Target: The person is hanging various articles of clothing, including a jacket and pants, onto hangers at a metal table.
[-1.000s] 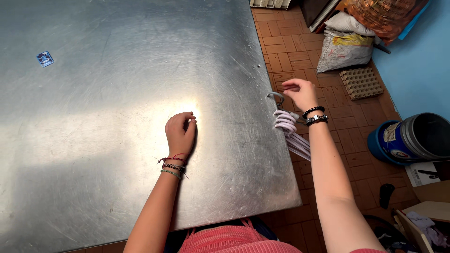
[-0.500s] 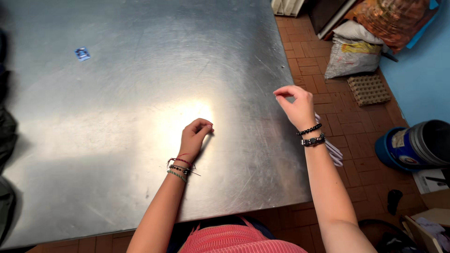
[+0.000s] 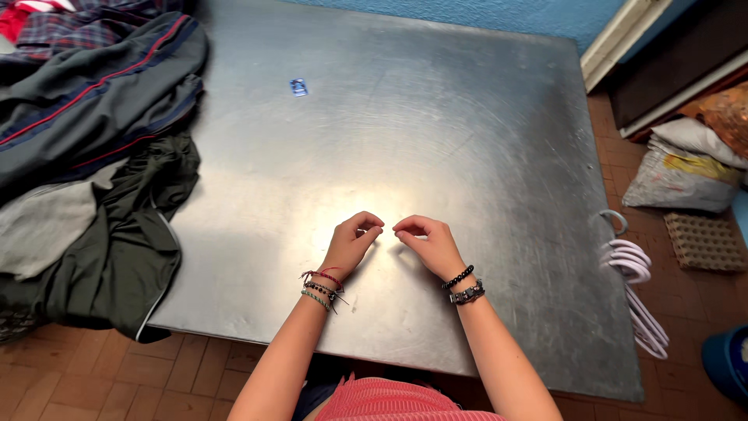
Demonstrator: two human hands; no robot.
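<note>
Both hands rest on the near part of the shiny metal surface [image 3: 436,117], the left hand [image 3: 352,240] and right hand [image 3: 427,242] close together with fingers curled in and holding nothing. A pile of dark clothes [image 3: 86,156] lies far off to the left. White hangers [image 3: 635,288] hang at the right edge, and a small blue packet [image 3: 298,87] lies far away.

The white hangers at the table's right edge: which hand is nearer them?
Right. The right hand rests mid-table, apart from the white hangers hooked on the edge. The left hand lies just beyond it, farther away.
</note>
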